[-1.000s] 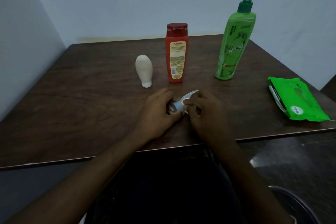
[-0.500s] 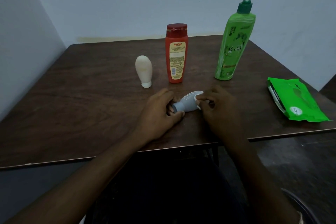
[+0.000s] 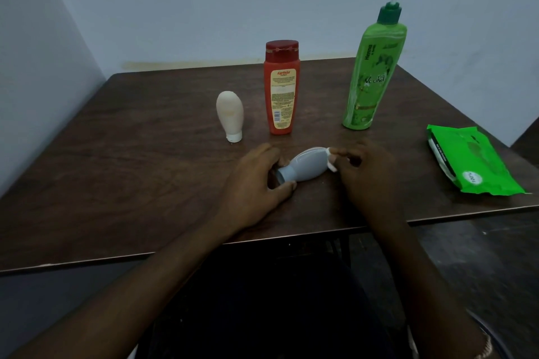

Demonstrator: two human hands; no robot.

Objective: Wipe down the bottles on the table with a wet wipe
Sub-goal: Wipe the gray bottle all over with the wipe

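Note:
A small grey bottle lies on its side on the brown table, cap end toward the left. My left hand grips its cap end. My right hand pinches a small white wet wipe against the bottle's rounded bottom end. Behind stand a cream bottle upside down on its cap, a red bottle, and a tall green pump bottle.
A green pack of wet wipes lies flat near the table's right edge. Pale walls close in on the left and behind. The table's front edge runs just below my wrists.
My right hand has slid the wipe along the grey bottle from near the neck to its bottom end, uncovering the body. My left hand has kept its grip on the cap end.

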